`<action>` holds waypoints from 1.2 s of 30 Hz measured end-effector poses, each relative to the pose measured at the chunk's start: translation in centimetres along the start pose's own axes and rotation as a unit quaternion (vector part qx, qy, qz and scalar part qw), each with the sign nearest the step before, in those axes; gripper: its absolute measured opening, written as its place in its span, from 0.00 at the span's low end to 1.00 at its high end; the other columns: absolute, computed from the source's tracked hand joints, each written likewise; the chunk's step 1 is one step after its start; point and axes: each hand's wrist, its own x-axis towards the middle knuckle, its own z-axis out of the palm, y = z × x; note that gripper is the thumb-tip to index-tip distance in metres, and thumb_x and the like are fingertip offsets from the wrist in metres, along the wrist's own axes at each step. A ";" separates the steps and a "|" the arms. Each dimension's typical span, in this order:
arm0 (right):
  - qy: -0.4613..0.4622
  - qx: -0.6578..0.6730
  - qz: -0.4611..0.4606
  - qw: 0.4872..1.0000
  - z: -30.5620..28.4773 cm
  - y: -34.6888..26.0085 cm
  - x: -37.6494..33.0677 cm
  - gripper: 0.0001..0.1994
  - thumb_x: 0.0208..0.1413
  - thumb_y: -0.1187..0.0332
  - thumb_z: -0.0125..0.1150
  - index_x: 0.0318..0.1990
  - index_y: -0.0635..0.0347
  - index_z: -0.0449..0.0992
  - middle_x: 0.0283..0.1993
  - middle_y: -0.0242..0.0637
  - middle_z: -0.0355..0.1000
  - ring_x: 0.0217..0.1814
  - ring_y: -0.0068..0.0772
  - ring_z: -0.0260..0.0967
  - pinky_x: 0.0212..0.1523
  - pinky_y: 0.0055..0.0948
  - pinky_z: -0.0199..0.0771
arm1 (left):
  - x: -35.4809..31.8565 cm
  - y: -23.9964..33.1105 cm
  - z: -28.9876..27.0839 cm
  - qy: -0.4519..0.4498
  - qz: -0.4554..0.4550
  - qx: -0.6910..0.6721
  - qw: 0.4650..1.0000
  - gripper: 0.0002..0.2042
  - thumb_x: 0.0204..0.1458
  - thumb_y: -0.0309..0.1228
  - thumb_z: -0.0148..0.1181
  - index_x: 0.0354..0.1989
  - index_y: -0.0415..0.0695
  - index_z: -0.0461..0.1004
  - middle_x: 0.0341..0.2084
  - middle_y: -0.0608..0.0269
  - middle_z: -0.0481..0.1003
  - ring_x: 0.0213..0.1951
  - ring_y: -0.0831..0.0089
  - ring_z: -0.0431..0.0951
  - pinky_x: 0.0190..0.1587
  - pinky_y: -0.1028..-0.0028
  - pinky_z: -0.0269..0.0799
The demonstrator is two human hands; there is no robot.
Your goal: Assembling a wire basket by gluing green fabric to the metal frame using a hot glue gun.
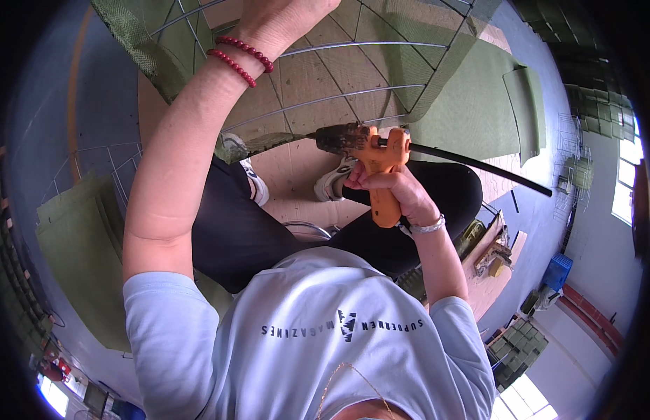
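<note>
My right hand (pixel 398 187) is wrapped round the handle of an orange hot glue gun (pixel 389 157). Its dark, stained nozzle points left, and a long black glue stick (pixel 486 168) juts from its back. In front of the nozzle is the lower edge of a wire frame (pixel 367 45) with green mesh cloth (pixel 447 63) round its sides. My left hand (pixel 286 19) reaches over this frame at the top of the view, with red bead bracelets (pixel 242 59) at the wrist. The picture's upper edge cuts off its fingers, so their grip is hidden.
Cardboard (pixel 290 171) lies under the frame and my shoes. Sheets of green cloth (pixel 479 105) are spread at the right, and more green cloth (pixel 83 238) lies at the left. A low wooden board (pixel 489 269) with tools stands by my right elbow. Wire racks (pixel 570 161) stand farther right.
</note>
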 end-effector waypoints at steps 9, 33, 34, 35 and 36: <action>0.017 0.015 0.012 1.000 0.7 0.1 -0.2 0.13 0.43 0.76 0.65 0.39 0.63 0.75 0.39 0.37 0.76 0.45 0.34 0.77 0.51 0.32 0.75 | -0.1 0.2 0.1 0.004 0.000 0.005 1.000 0.17 0.55 0.40 0.65 0.20 0.40 0.80 0.14 0.53 0.76 0.15 0.65 0.76 0.21 0.67 0.70; 0.097 0.020 -0.039 0.994 0.2 2.5 -1.1 0.11 0.48 0.79 0.60 0.41 0.65 0.74 0.39 0.38 0.75 0.45 0.36 0.76 0.54 0.35 0.76 | -0.4 -0.1 0.2 -0.016 -0.020 -0.012 1.000 0.16 0.55 0.39 0.65 0.20 0.40 0.80 0.15 0.53 0.76 0.17 0.65 0.77 0.22 0.67 0.70; 0.097 0.020 -0.039 0.994 0.1 2.6 -1.2 0.11 0.48 0.79 0.60 0.41 0.65 0.74 0.39 0.38 0.75 0.45 0.36 0.76 0.54 0.35 0.76 | -0.5 -0.1 0.2 -0.021 -0.028 -0.016 0.999 0.16 0.55 0.39 0.66 0.20 0.40 0.80 0.15 0.53 0.76 0.17 0.65 0.77 0.21 0.68 0.70; 0.103 0.029 -0.039 0.993 0.0 2.7 -1.2 0.11 0.48 0.79 0.60 0.41 0.65 0.75 0.39 0.38 0.75 0.45 0.36 0.76 0.54 0.35 0.76 | -0.5 -0.1 0.3 -0.020 -0.028 -0.017 0.999 0.16 0.55 0.39 0.66 0.20 0.40 0.80 0.15 0.53 0.76 0.17 0.65 0.77 0.21 0.68 0.70; 0.108 0.039 -0.039 0.993 -0.1 2.7 -1.2 0.11 0.48 0.80 0.60 0.41 0.64 0.75 0.39 0.38 0.75 0.44 0.36 0.76 0.54 0.35 0.76 | -0.6 -0.2 0.3 -0.014 -0.019 -0.012 1.000 0.16 0.55 0.39 0.66 0.20 0.40 0.80 0.15 0.53 0.76 0.17 0.66 0.77 0.21 0.68 0.70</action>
